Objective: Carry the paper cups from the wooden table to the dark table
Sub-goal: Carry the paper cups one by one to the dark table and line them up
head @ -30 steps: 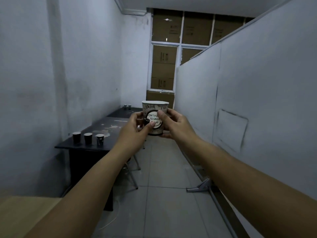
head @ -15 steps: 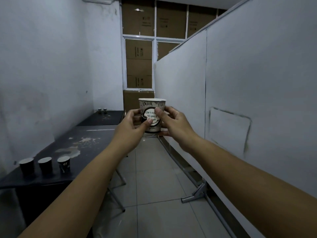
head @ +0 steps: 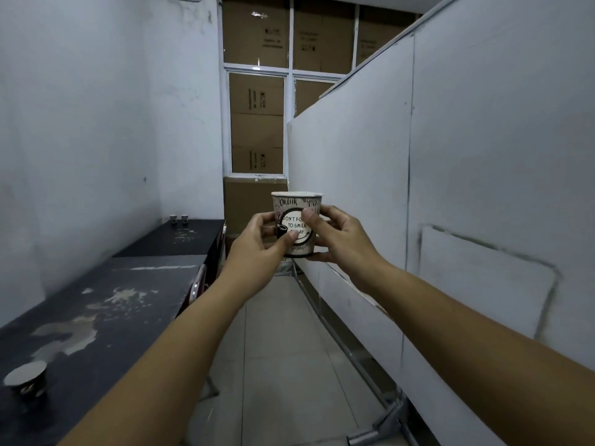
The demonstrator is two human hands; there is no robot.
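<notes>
Narrow white-walled corridor, cardboard boxes stacked behind far window. Dark table (head: 106,304) runs along left wall; one dark cup (head: 26,378) stands near its front left edge, two small cups (head: 179,218) at far end, possibly paper. Printed paper cup (head: 297,224) held upright, chest-high, clear of table, likely for steady carrying. Left hand (head: 257,249) and right hand (head: 338,239) wrapped around cup, thumbs pressed on front, fingers curled behind.
</notes>
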